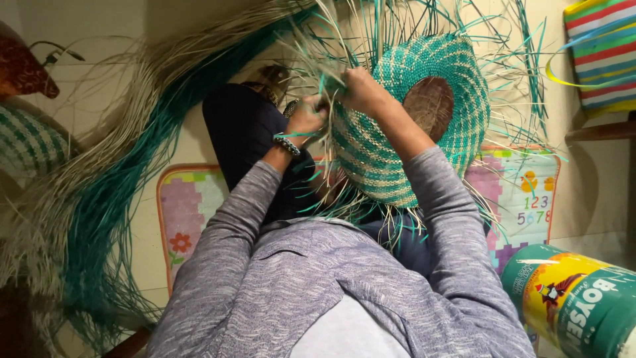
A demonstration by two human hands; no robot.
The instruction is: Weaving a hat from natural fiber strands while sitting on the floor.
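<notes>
A half-woven basket (397, 126) of teal and pale straw strips rests on my lap, its round brown base (429, 106) facing up. Loose strip ends stick out all round its rim. My left hand (306, 118), with a beaded bracelet at the wrist, pinches strips at the basket's left edge. My right hand (361, 89) grips strips just above it, at the same edge. Both hands are closed on straw strips.
A long bundle of teal and pale straw (99, 199) sweeps across the floor on the left. I sit on a colourful foam play mat (523, 192). A green and yellow can (576, 305) stands lower right. Another striped woven piece (26, 142) lies far left, a striped bag (606, 53) upper right.
</notes>
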